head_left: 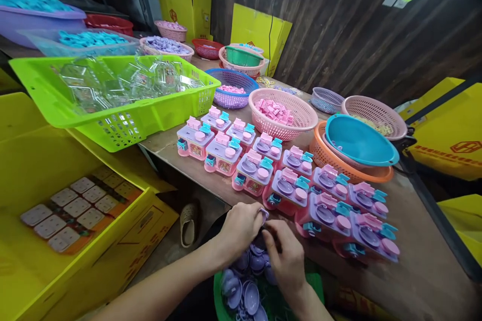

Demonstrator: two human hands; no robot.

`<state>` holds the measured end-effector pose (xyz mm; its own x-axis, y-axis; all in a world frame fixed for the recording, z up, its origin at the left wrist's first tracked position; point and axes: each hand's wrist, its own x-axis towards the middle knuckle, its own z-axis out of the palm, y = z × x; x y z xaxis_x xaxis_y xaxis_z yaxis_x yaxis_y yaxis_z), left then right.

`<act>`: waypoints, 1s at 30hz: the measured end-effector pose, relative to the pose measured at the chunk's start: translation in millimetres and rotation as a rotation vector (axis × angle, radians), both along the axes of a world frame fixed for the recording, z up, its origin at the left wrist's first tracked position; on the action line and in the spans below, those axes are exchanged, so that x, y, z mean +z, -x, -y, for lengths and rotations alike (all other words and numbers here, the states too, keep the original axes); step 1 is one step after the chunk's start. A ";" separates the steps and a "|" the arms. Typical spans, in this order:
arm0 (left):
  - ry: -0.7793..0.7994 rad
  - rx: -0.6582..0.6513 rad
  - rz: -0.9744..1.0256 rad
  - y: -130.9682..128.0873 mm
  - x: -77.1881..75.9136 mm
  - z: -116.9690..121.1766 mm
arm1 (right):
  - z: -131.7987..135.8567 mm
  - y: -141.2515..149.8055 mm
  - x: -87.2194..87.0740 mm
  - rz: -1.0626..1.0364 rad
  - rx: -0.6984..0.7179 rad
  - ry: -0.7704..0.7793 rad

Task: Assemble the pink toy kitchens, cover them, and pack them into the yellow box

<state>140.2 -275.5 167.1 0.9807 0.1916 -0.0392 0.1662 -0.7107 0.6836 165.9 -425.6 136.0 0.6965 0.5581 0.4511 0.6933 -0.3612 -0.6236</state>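
Note:
My left hand (241, 228) is closed on a small purple toy pan (264, 214), whose edge shows at the fingertips. Close beside it, my right hand (286, 256) has its fingers curled in; whatever they pinch is hidden. Both hands are above a green basket (219, 293) in my lap, which holds several purple toy pans (251, 298). Just beyond the hands stand rows of pink and purple toy kitchens (284, 188). Those in the nearer rows carry a purple pan on top; some at the far left end show none.
A lime crate (150, 120) of clear plastic parts stands at left, above an open yellow carton (150, 241). Behind the toys are a pink basket (301, 115) of pink pieces, a purple-blue basket (235, 98) and a blue basin (361, 140). A dark metal bar (437, 225) runs along the right.

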 end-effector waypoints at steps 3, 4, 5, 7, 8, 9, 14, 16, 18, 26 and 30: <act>0.298 -0.009 0.033 -5.0 -0.2 -28.0 | -24.1 -4.7 -0.6 0.232 0.154 0.075; 0.413 -0.004 0.009 -6.6 1.2 -39.7 | -35.4 -7.9 1.9 0.281 0.180 0.088; 0.534 0.004 -0.026 -8.0 3.3 -52.2 | -48.0 -11.9 6.0 0.316 0.198 0.094; 0.744 0.016 -0.078 -9.4 9.7 -79.1 | -76.3 -21.8 17.2 0.367 0.220 0.108; 0.798 0.033 -0.070 -9.5 13.3 -92.8 | -91.4 -27.7 23.7 0.387 0.225 0.129; 0.798 0.069 -0.033 -9.1 16.8 -106.2 | -106.6 -34.1 30.0 0.406 0.222 0.156; 0.230 0.432 0.382 -4.3 21.0 -155.1 | -176.2 -70.6 50.1 0.455 0.172 0.316; 0.053 0.438 0.458 -5.3 15.0 -162.6 | -196.3 -83.2 52.1 0.435 0.171 0.399; -0.040 0.356 0.452 -9.4 7.0 -165.9 | -210.0 -92.3 52.1 0.416 0.162 0.476; -0.166 0.245 0.399 -28.9 -13.3 -179.2 | -220.1 -105.0 49.2 0.411 0.207 0.559; -0.227 0.328 0.284 -33.9 -15.0 -181.3 | -221.5 -107.8 49.9 0.420 0.236 0.622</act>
<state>174.1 -94.1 152.0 0.8327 0.4653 0.3001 0.2356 -0.7883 0.5684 273.7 -204.1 185.9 0.3686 0.9064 0.2063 0.9279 -0.3720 -0.0238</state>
